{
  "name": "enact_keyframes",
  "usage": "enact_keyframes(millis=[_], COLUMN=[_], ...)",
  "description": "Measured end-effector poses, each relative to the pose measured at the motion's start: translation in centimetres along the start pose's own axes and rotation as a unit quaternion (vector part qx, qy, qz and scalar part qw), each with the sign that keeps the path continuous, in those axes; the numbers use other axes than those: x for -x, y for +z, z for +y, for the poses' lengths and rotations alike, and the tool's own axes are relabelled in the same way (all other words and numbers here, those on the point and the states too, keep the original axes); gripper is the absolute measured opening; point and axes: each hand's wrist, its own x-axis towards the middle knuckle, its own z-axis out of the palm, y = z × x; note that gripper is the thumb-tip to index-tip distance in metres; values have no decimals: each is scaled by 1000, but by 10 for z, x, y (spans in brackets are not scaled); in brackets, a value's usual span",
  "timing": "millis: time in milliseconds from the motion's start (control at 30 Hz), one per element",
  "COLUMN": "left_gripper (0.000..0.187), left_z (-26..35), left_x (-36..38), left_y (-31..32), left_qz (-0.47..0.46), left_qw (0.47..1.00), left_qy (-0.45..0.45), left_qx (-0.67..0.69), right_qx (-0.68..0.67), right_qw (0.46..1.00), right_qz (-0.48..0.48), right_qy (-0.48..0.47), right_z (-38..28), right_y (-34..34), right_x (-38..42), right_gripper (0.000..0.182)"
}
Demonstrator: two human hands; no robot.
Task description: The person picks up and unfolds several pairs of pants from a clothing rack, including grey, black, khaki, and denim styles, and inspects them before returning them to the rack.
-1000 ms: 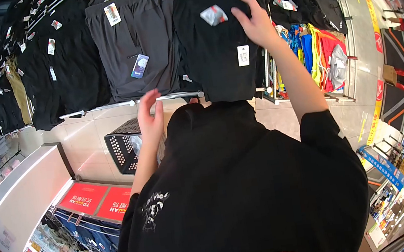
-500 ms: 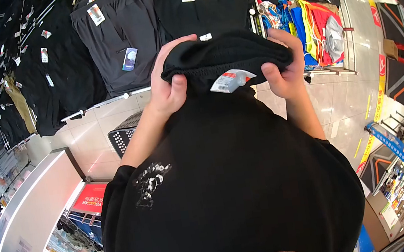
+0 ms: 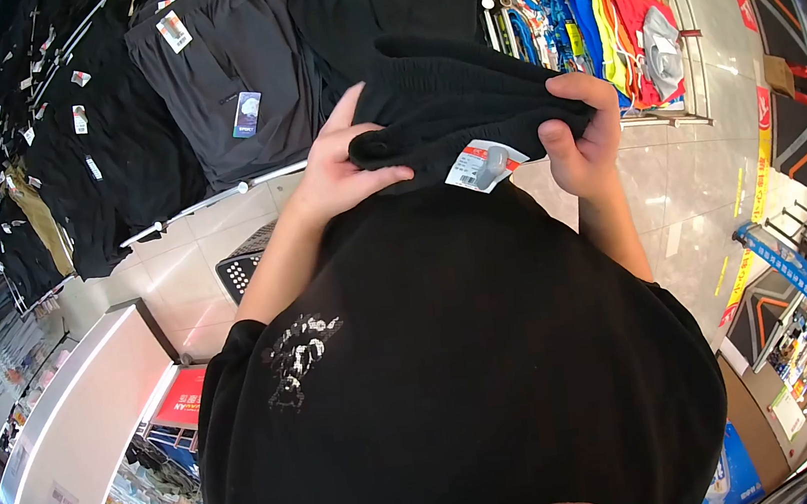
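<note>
Stretched between my two hands is a pair of black pants (image 3: 476,102) with a gathered elastic waistband; its lower part is out of sight, so leg length cannot be told. My left hand (image 3: 338,167) grips the left end of the waistband, thumb along the near edge and index finger pointing up. At the other end, my right hand (image 3: 586,134) pinches the fabric between thumb and fingers. A white and red price tag (image 3: 474,168) with a grey security tag (image 3: 494,168) hangs from the near edge, closer to my right hand.
Black and dark grey pants (image 3: 227,82) with tags lie on a rack ahead. Bright folded clothes (image 3: 614,40) fill a section at the right. A black perforated basket (image 3: 240,270) stands on the floor left of me, near a white partition (image 3: 92,421).
The waistband has been tilted and pulled wider, showing more of its inside. My left hand has shifted its grip, with the index finger now raised. The price tag has swung right and faces me more.
</note>
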Motion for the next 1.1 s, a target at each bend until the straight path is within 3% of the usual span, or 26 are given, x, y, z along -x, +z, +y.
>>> enact_keyframes(millis=[100, 200, 467, 533, 633, 700, 800, 900, 1100], left_gripper=[38, 35, 41, 35, 30, 30, 31, 29, 35], left_z=[11, 19, 27, 36, 38, 35, 45, 40, 38], left_x=[-14, -21, -24, -27, -26, -21, -25, -24, -23], left_y=[1, -10, -4, -3, -6, -11, -11, -14, -8], left_qz=[38, -30, 79, 118, 147, 149, 157, 169, 353], left_qw=[993, 977, 992, 989, 988, 988, 987, 982, 935], left_qy=[76, 22, 50, 46, 46, 38, 37, 84, -7], left_qx=[76, 212, 90, 75, 29, -15, 4, -19, -32], right_qx=[2, -4, 55, 71, 102, 101, 112, 125, 117], right_qw=[998, 995, 962, 951, 952, 958, 962, 958, 968], right_qz=[-46, -98, -255, -283, -256, -248, -220, -233, -221], right_qy=[30, 34, 80, 105, 133, 103, 118, 109, 32], right_z=[-4, -10, -20, -20, -19, -13, -7, 1, -5], right_y=[-13, -21, -20, -18, -6, -3, 5, 9, 7], right_x=[1, -5, -44, -50, -52, -55, -58, -57, -59], right_gripper=[42, 41, 52, 55, 57, 54, 47, 38, 35])
